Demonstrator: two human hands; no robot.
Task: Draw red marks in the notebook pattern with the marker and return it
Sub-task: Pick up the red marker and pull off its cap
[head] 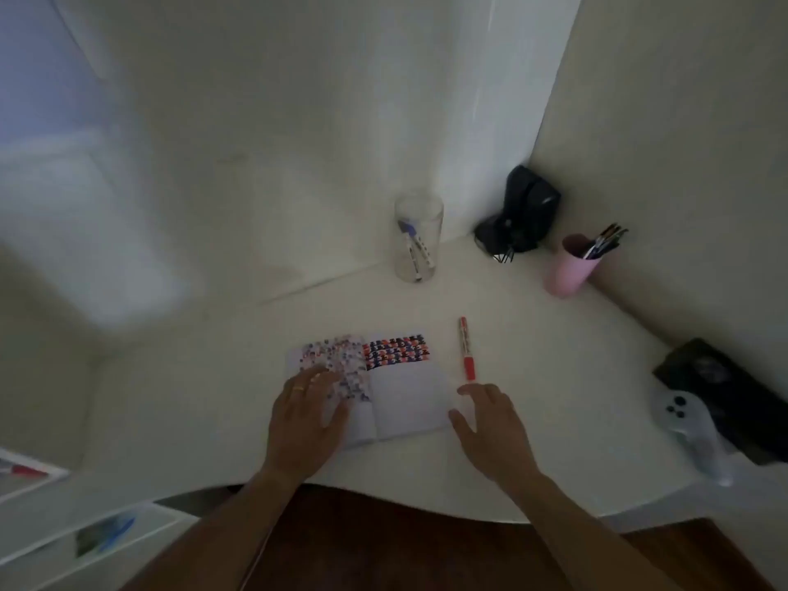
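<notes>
- Head view: left hand point(305, 420) is lying flat, fingers spread, pressing the open notebook's point(371, 388) left page; it is holding nothing.
- Right hand point(490, 424) is hovering open and empty, fingertips just below the red marker point(467, 349).
- Marker is lying capped on the white bench point(554, 360), just right of the notebook.
- Clear jar point(418, 236) is standing behind.

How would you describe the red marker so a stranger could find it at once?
Start at the open notebook in the middle of the white desk. Just to its right, beyond the right hand, lies the red marker, alone. The other pens stand in cups at the back.
</notes>
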